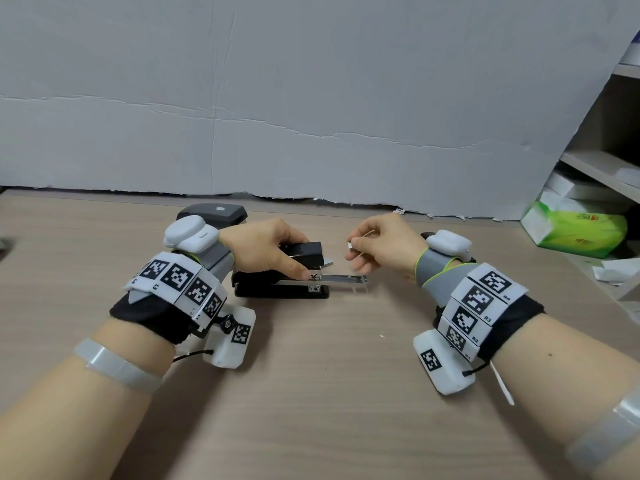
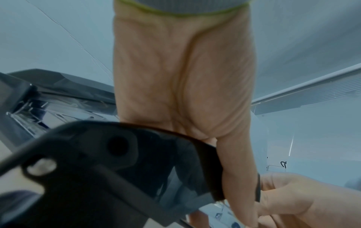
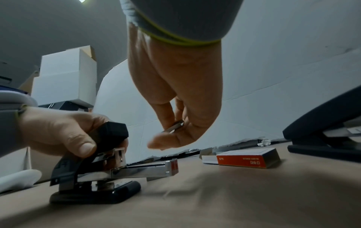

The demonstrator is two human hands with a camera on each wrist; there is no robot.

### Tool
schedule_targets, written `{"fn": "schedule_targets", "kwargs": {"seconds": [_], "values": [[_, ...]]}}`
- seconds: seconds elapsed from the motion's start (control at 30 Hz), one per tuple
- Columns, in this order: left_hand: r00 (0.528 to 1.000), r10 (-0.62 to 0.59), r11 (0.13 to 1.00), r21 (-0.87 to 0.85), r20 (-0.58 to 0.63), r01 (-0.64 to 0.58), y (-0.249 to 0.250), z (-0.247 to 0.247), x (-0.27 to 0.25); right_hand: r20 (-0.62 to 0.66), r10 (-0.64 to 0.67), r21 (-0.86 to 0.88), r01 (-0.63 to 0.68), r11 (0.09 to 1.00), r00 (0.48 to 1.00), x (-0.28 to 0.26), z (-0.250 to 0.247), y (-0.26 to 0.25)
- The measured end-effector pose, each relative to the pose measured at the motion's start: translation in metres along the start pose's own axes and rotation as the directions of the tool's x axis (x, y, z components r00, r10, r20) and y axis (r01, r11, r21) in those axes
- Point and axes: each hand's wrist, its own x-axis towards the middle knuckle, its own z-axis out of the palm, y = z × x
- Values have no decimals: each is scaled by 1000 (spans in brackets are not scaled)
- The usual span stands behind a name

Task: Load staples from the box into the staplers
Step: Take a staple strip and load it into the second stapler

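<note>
1. So, the left hand (image 1: 268, 245) is clamped over the top of the small black stapler (image 1: 280, 284), thumb pressed down by the front of it, pinning it to the desk (image 1: 329, 393). Its metal staple tray (image 1: 341, 279) is slid out to the right and sits open.
2. The right hand (image 1: 379, 245) hangs just above and right of the tray end, thumb and fingers pinching a short strip of staples (image 3: 173, 127). It isn't touching the tray yet.
3. The staple box (image 3: 244, 158), orange and white with a flap open, lies on the desk on the far side of the right hand; only the right wrist view shows it.
4. Doing this step well probably means turning the strip so it runs along the tray, legs down, then lowering it in flat rather than poking one end in first. The strip looks tilted now, so it likely needs levelling.
5. The left hand should keep the body pinned so the tray doesn't skate or snap back while the strip goes in.
6. Room-wise: plenty of bare desk near the person. A bigger grey stapler (image 1: 213, 213) sits just beyond the left hand, and another dark stapler (image 3: 328, 131) is off to the right by the box, so sideways swings there are tighter.
</note>
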Motion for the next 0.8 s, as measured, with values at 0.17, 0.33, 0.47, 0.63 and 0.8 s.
{"fn": "schedule_targets", "kwargs": {"seconds": [0.17,0.33,0.47,0.63,0.8], "values": [[1000,-8,1000,-1,-4,8,1,0,-1,-56,-1,-55,-2,998,998,0,2,1],[1000,-13,1000,-2,2,13,2,0,-1,-13,70,193,-67,979,997,-1,-1,-3],[1000,-23,1000,-8,4,24,2,-1,-1,37,90,324,-97,941,995,-2,-4,-2],[1000,-26,1000,-4,4,26,2,-1,0,93,65,290,-90,953,994,-6,-5,-1],[1000,-30,1000,-9,9,30,1,-1,1,49,33,216,-42,976,998,-7,-4,-2]]}}
